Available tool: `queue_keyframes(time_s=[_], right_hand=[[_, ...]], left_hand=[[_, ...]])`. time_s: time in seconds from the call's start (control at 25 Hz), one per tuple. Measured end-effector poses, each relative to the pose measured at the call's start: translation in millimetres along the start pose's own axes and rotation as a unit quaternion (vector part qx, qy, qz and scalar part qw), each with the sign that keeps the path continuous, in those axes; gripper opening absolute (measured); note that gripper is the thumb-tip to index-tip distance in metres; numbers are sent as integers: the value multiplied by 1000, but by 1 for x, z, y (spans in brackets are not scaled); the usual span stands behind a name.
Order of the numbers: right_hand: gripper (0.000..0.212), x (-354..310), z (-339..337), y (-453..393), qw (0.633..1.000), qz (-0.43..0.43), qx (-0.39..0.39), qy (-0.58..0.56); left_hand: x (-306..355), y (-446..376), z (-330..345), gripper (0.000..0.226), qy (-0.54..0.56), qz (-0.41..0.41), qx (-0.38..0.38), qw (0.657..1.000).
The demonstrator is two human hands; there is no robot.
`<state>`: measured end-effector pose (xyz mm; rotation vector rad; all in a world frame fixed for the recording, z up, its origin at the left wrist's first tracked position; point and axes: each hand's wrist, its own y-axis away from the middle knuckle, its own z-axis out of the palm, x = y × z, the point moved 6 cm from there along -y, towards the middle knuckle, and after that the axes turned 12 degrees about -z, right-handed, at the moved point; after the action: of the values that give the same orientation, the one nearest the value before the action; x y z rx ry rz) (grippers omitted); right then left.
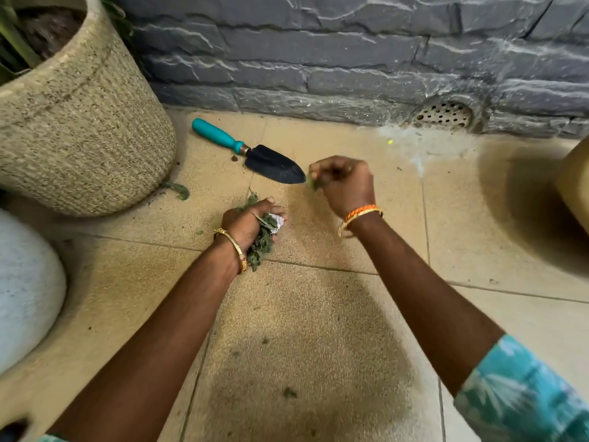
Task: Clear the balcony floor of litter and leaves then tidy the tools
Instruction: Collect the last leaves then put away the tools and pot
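Holding leaves (263, 240), left hand (247, 223); right hand (344, 183) seemingly pinches another.

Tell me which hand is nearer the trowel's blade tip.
Right. The right hand hovers just beside the trowel blade's tip, pinching a small leaf. The left hand, gripping a bunch of leaves, sits farther back, nearer the camera.

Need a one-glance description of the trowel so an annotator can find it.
Start at the big speckled planter by the grey stone wall. On the floor tiles just to its right lies the trowel, handle toward the wall. Nothing else here has a teal handle and black pointed blade.
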<state>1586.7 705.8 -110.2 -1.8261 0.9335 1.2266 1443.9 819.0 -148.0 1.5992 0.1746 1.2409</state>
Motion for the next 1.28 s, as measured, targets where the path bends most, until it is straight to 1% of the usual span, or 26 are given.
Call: queue_keyframes(time_s=[0.08,0.12,0.2,0.24,0.28,0.32,0.4,0.44,0.48,0.52,0.6,0.68,0.72,0.76,0.8,0.84,0.92,1.0,1.08,1.16,1.2,1.28], right_hand=[[21,-8,24,30,989,63,-67,-113],[25,-11,32,39,984,81,-88,-133],[35,-14,45,48,980,99,-117,-127],[39,-15,50,49,982,93,-128,-104],[39,-17,55,49,984,73,-141,-78],[35,-22,61,47,985,44,-157,-52],[18,-32,75,41,983,-14,-185,-9],[14,-37,83,36,979,-46,-198,23],[16,-43,95,29,971,-90,-214,64],[22,-48,113,24,954,-141,-242,106],[35,-54,162,20,902,-230,-325,166],[45,-47,212,20,848,-272,-399,219],[48,-41,231,20,826,-283,-420,249],[48,-36,244,21,812,-294,-424,272],[46,-33,252,22,810,-304,-415,281],[44,-31,254,22,816,-313,-395,284],[40,-33,246,21,842,-332,-325,275],[37,-39,227,24,888,-313,-259,215],[31,-47,205,33,928,-263,-225,138],[24,-54,188,48,957,-186,-217,45],[23,-58,181,57,965,-138,-225,-1],[26,-66,173,77,962,-51,-261,-58]], left_hand=[[-6,6,-4,31,-19,16,24,999],[-9,9,-9,37,-21,22,43,999],[-12,14,-20,41,-13,29,71,997],[-13,16,-25,38,-2,29,78,996],[-13,17,-30,34,11,29,86,996],[-13,19,-38,30,24,31,99,994],[-13,22,-56,27,49,32,127,990],[-14,23,-67,27,63,30,140,988],[-16,24,-79,28,75,23,152,985],[-20,24,-94,27,84,16,164,983],[-29,23,-125,23,90,-1,184,979],[-37,22,-153,22,85,-13,203,975],[-41,24,-165,23,82,-17,215,973],[-44,25,-175,23,81,-16,226,971],[-46,29,-183,24,79,-18,231,970],[-48,32,-188,26,71,-21,231,970],[-52,40,-193,31,64,-27,223,972],[-55,50,-192,29,73,-26,225,971],[-58,60,-192,29,78,-22,235,969],[-62,68,-188,33,83,-17,237,968],[-64,75,-184,34,85,-8,227,970],[-68,84,-173,40,90,0,195,977]])
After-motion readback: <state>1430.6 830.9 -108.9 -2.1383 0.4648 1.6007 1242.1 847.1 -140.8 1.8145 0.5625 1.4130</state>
